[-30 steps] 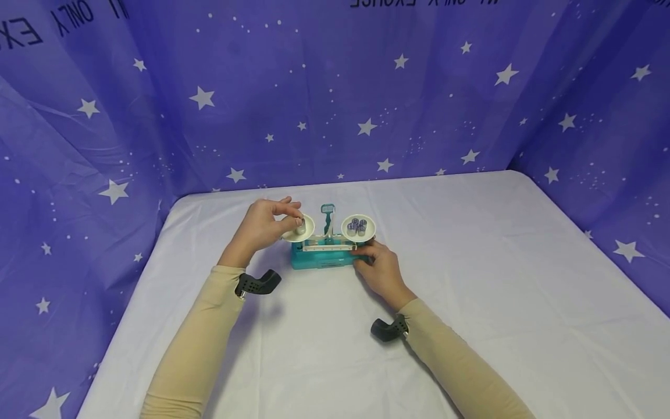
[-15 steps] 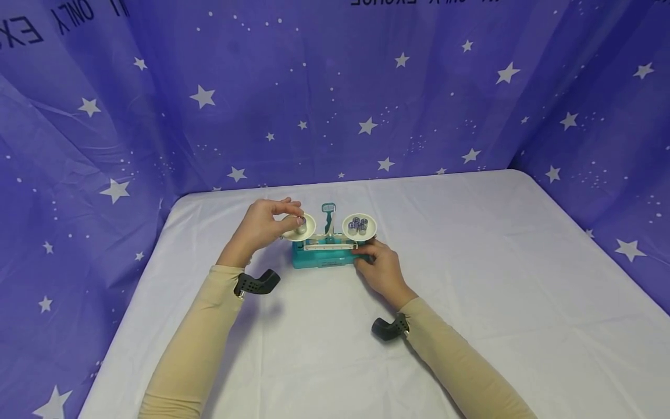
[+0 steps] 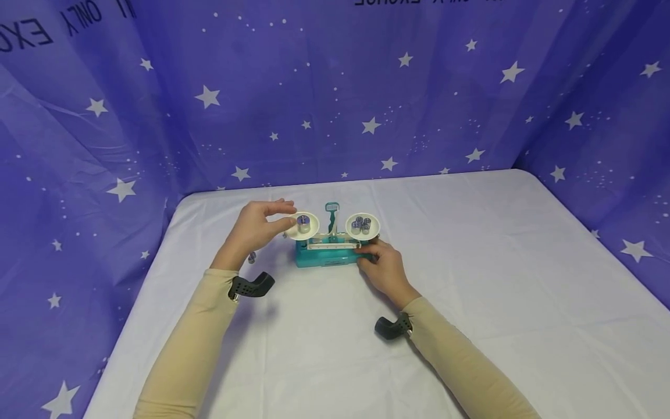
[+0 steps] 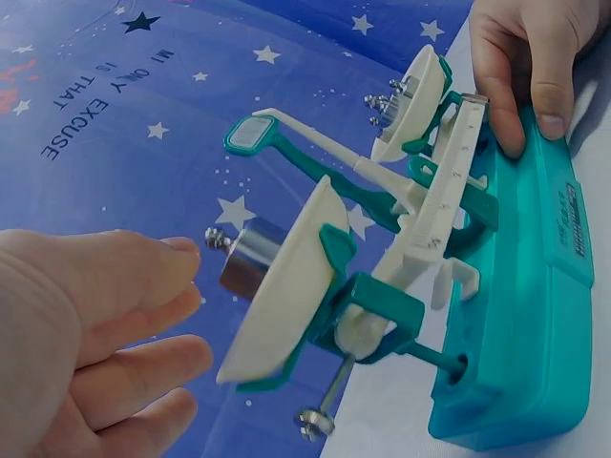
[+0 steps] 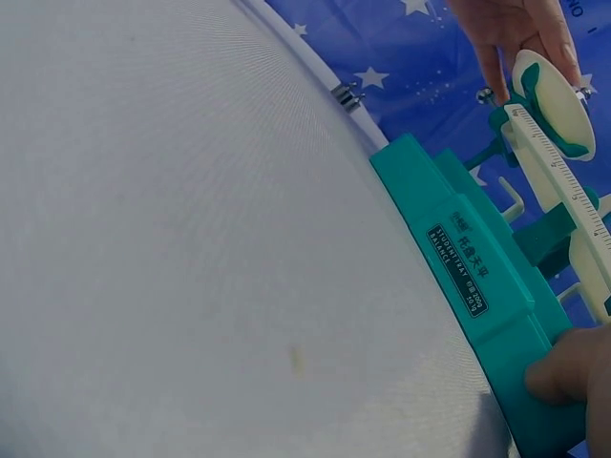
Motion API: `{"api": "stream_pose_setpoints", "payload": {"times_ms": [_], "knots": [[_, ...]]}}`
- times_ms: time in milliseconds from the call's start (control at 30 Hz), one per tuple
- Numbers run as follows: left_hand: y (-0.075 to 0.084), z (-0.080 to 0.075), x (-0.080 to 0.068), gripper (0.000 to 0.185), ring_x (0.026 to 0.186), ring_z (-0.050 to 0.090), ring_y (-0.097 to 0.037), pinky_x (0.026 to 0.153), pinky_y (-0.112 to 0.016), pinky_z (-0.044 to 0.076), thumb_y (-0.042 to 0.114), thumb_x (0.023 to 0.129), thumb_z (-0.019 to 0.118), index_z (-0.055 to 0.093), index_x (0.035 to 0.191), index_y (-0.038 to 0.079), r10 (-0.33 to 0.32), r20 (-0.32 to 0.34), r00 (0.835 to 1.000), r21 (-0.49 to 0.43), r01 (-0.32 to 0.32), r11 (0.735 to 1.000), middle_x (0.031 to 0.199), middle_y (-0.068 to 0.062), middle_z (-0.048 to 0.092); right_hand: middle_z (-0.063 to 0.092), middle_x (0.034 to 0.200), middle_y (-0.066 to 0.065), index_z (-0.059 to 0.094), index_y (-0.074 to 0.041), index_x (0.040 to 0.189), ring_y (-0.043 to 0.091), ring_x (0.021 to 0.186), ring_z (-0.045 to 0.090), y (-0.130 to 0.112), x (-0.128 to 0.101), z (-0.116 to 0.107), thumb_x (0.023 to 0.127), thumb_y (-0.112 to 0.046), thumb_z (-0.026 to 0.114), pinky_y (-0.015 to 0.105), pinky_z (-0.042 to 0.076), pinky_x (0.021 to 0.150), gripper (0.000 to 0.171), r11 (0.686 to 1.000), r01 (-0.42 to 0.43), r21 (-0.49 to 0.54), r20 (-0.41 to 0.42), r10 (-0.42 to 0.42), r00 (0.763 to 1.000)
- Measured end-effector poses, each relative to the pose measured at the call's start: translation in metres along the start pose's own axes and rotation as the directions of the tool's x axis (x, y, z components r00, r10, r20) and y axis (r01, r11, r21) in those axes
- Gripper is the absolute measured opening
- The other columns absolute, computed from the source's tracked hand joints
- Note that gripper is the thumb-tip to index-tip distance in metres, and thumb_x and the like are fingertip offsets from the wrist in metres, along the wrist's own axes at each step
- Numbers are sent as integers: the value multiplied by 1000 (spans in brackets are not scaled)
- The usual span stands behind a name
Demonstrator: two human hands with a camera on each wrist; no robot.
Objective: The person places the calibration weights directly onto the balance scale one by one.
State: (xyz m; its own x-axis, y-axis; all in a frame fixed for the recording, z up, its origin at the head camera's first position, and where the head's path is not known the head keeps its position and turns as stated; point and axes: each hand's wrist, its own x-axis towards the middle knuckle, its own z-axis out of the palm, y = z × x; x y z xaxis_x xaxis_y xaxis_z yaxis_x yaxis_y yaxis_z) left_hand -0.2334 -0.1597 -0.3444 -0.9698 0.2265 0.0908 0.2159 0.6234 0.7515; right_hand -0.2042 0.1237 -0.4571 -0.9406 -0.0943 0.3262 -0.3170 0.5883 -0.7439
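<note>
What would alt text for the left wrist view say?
A teal plastic balance scale carries a silver metal cylinder weight on its near cream pan. An open left hand hovers beside it; a right hand grips the base.

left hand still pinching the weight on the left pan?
No: in the left wrist view the left hand hangs open beside the left pan, its fingers clear of the weight standing alone in it.

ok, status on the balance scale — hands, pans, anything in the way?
Left hand open beside left pan, one weight on it. Right hand grips scale base. Several weights in right pan. Loose weight on table, clear of scale.
</note>
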Motion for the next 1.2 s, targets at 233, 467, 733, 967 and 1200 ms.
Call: {"api": "stream_pose_setpoints", "payload": {"times_ms": [233,467,733,967,1200], "knots": [[-9,-8,-7,35,150,42,-27,125,-57,31,20,96,67,71,127,6,-42,-22,999,-8,42,999,150,-6,59,64,138,23,80,-3,98,44,135,56,-2,0,0,81,-1,72,55,47,112,19,1000,4,-5,-2,-4,1000],[-24,-18,-19,35,147,46,-32,123,-58,32,21,96,67,71,127,4,-68,-52,996,-10,68,998,148,-10,60,64,138,23,80,-3,99,43,135,56,0,-1,0,81,-1,72,54,47,113,20,1000,-4,-6,2,4,1000],[-53,-20,-36,37,145,48,-35,123,-58,31,22,96,66,70,127,2,-132,-46,990,5,132,991,146,-13,61,64,138,23,80,-2,99,44,136,55,0,0,1,81,0,72,54,47,113,19,1000,-1,8,3,1,1000],[-77,-21,-51,34,142,50,-37,122,-55,33,21,97,65,72,124,1,-138,-51,989,49,140,989,143,-15,63,65,137,23,79,-2,98,44,135,56,-2,0,0,81,-1,72,54,47,113,19,1000,2,7,4,-2,1000],[-94,-17,-57,30,139,53,-40,119,-56,37,18,97,65,73,120,0,-137,-62,989,60,141,988,141,-18,63,65,137,22,79,-2,99,44,135,56,-2,1,0,82,-2,72,54,48,112,18,1000,-14,6,8,14,1000]]}}
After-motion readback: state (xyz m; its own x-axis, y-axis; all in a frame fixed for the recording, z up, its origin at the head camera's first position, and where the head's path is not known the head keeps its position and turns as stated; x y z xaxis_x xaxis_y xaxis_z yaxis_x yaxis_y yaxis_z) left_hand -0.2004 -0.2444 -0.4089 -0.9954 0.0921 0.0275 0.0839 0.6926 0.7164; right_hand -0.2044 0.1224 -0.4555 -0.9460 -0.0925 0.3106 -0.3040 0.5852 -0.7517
